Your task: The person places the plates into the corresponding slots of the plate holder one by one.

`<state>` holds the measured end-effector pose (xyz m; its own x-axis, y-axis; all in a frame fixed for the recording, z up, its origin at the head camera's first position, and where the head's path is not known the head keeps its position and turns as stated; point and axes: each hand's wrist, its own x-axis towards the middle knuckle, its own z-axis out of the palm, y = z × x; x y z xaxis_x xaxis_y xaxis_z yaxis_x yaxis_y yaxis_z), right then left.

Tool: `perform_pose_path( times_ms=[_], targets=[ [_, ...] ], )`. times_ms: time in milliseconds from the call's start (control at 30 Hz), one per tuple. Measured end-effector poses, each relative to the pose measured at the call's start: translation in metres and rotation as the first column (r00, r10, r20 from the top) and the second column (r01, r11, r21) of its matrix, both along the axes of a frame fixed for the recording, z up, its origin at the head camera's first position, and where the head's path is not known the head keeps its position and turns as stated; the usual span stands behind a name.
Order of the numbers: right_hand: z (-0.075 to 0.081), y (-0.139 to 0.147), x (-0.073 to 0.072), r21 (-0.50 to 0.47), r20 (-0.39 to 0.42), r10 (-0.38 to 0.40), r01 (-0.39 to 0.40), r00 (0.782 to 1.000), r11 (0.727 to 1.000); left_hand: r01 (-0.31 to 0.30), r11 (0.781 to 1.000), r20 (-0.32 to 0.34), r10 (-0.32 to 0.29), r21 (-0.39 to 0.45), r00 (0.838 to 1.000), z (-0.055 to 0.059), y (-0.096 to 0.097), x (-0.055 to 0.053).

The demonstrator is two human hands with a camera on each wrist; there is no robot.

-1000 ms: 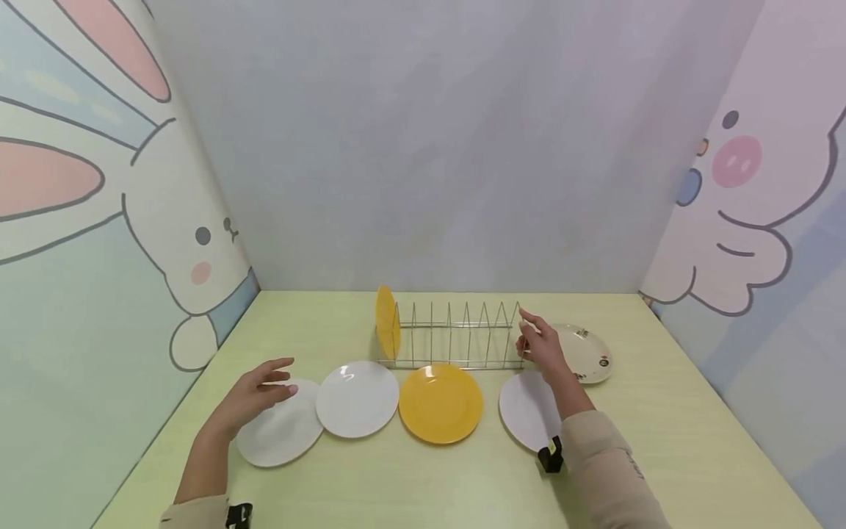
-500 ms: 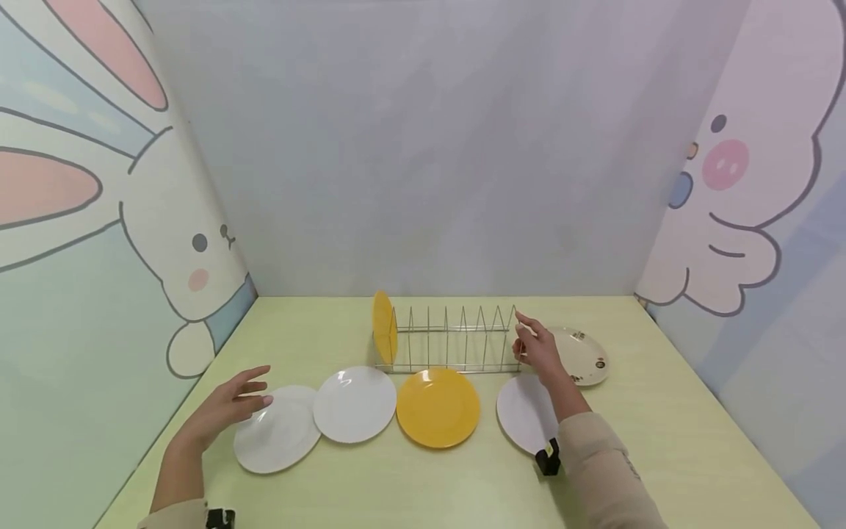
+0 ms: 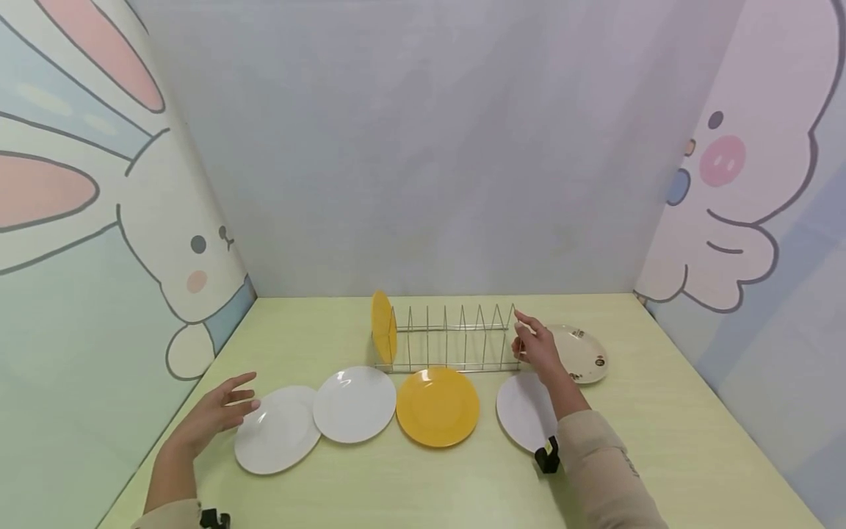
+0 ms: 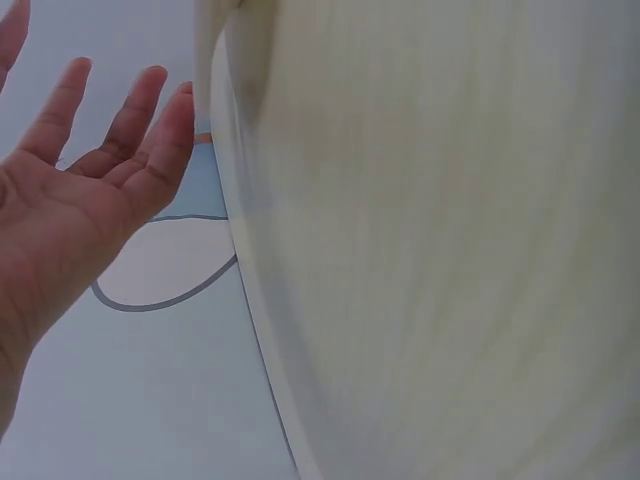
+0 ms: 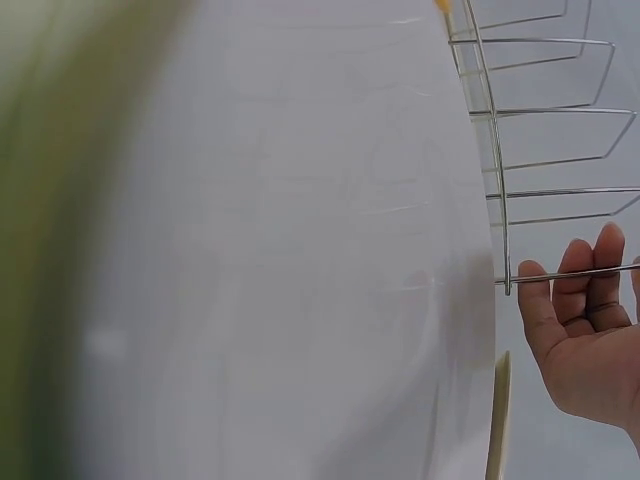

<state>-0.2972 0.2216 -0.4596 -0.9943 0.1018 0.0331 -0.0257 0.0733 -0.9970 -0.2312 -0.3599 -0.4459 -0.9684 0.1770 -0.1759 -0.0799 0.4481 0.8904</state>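
Observation:
My right hand [image 3: 540, 351] is at the right end of a wire plate rack [image 3: 446, 368], fingers curled round its end wire. In the right wrist view, that hand's fingers [image 5: 541, 310] lie against the end wire. One yellow plate [image 3: 382, 327] stands upright at the rack's left end. My left hand [image 3: 210, 417] hovers by the left edge of a white plate [image 3: 280, 433], fingers apart and holding nothing. Another white plate [image 3: 355, 405], a yellow plate [image 3: 438, 408] and a white plate [image 3: 523, 411] partly under my right forearm lie flat in front of the rack.
A cream plate with small dark prints [image 3: 583, 355] lies right of the rack, partly behind my right hand. The pale table [image 3: 410, 485] meets a grey back wall [image 3: 423, 184] and side walls with cartoon animals.
My left hand has drawn back leftward and down, away from over the left white plate. The right hand stays at the rack's end. The view has shifted slightly.

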Motion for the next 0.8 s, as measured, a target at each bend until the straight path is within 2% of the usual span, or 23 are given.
perform_pose_path(
  times_ms=[233, 400, 500, 567, 667, 767, 800],
  targets=[
    [0.001, 0.000, -0.001, 0.002, 0.005, -0.001, 0.001, 1.000, 1.000, -0.016, 0.999, 0.040, 0.018, -0.042, 0.999, -0.009, -0.011, -0.001],
    [0.000, -0.001, 0.000, -0.012, 0.014, -0.003, 0.003, 1.000, 1.000, -0.029, 0.999, 0.131, 0.034, -0.041, 0.991, -0.011, -0.016, -0.002],
    [0.001, -0.001, 0.001, -0.012, 0.011, -0.001, 0.001, 1.000, 1.000, -0.059, 0.997, 0.184, 0.066, -0.045, 0.981, -0.012, -0.017, -0.003],
    [0.001, -0.001, 0.001, -0.012, 0.009, 0.000, 0.000, 1.000, 1.000, -0.052, 0.998, 0.206, 0.059, -0.040, 0.977, -0.012, -0.017, -0.003],
    [0.001, -0.001, 0.001, -0.014, 0.008, 0.004, -0.004, 1.000, 1.000, -0.054, 0.998, 0.222, 0.060, -0.033, 0.973, -0.014, -0.015, -0.002],
    [0.001, -0.001, 0.001, -0.016, 0.005, 0.004, -0.004, 1.000, 1.000, -0.029, 0.998, 0.221, 0.039, -0.050, 0.974, -0.015, -0.013, -0.001],
    [0.001, 0.000, 0.001, -0.013, 0.001, 0.007, -0.007, 1.000, 1.000, -0.043, 0.997, 0.223, 0.055, -0.061, 0.973, -0.015, -0.012, -0.001]
  ],
)
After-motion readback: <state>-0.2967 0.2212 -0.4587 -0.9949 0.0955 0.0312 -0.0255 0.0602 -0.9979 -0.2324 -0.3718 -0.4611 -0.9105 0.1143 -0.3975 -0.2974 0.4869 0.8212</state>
